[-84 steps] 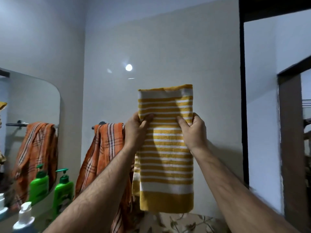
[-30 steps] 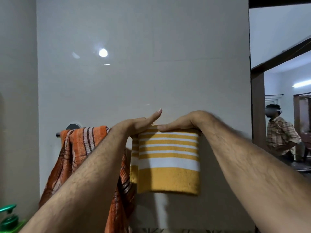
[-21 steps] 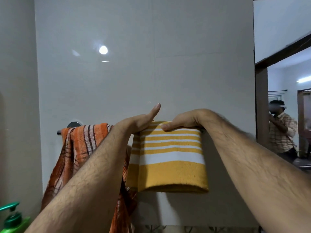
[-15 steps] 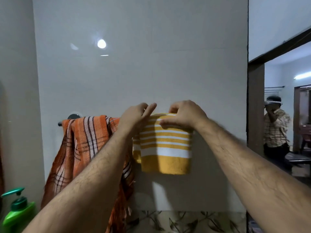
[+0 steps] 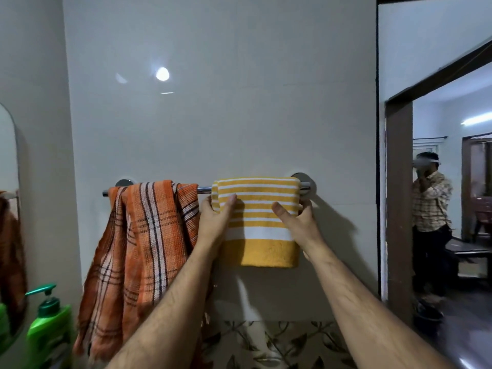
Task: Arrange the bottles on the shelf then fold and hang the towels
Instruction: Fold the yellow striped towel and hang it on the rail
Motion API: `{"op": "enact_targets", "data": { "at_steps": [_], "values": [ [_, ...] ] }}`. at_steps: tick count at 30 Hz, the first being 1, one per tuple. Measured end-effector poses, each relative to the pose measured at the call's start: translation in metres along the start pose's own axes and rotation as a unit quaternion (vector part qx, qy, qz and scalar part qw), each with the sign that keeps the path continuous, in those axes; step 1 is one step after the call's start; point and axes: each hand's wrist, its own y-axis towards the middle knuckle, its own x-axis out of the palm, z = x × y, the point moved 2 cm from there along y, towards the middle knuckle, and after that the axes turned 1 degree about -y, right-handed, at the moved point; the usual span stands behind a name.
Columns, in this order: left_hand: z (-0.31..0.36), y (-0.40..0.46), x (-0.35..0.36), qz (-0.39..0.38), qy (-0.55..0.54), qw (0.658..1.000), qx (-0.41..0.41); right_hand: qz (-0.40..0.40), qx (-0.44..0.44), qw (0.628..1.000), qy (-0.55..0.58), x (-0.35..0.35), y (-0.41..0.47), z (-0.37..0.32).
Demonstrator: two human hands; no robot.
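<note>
A folded yellow-and-white striped towel (image 5: 257,251) hangs over the right half of a chrome towel bar (image 5: 204,189) on the white tiled wall. My left hand (image 5: 214,221) grips the towel's left edge, thumb on the front. My right hand (image 5: 297,222) grips its right edge the same way. An orange plaid towel (image 5: 141,243) hangs bunched and unfolded on the bar's left half. A green pump bottle (image 5: 49,328) stands at the lower left.
A mirror edge (image 5: 10,182) sits on the left wall. An open doorway (image 5: 399,198) is to the right; a person in a checked shirt (image 5: 430,209) stands in the room beyond it. Patterned tiles (image 5: 266,342) run along the wall below.
The yellow towel went from held up in front of the wall to draped over the bar. My hands moved from its top fold down to its side edges.
</note>
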Motion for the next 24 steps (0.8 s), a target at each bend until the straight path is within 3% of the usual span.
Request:
{"op": "enact_targets", "data": {
  "at_steps": [2,4,12,15,17,20,22,24],
  "values": [
    [0.001,0.0,0.002,-0.039,-0.011,0.999,0.004,-0.028,0.007,1.0,0.005,-0.003,0.006,-0.007],
    [-0.004,0.0,0.004,-0.017,0.044,0.999,0.018,-0.039,0.019,0.999,-0.015,-0.006,0.011,-0.009],
    [0.007,-0.013,0.022,-0.004,0.089,0.995,0.034,0.039,0.009,0.999,-0.035,-0.014,0.011,-0.009],
    [0.008,-0.021,0.016,0.019,0.141,0.989,0.049,0.104,-0.046,0.986,-0.126,-0.01,0.001,-0.007],
    [0.008,-0.027,0.012,0.034,0.176,0.981,0.076,0.183,-0.104,0.957,-0.201,-0.003,-0.008,-0.007],
    [0.008,-0.036,0.006,0.07,0.206,0.968,0.125,0.308,-0.256,0.865,-0.302,0.006,-0.024,-0.012],
    [0.01,-0.043,-0.002,0.116,0.221,0.952,0.177,0.335,-0.342,0.808,-0.343,0.013,-0.033,-0.021],
    [0.016,-0.048,-0.014,0.159,0.242,0.929,0.229,0.321,-0.406,0.785,-0.342,0.024,-0.039,-0.034]
  ]
}}
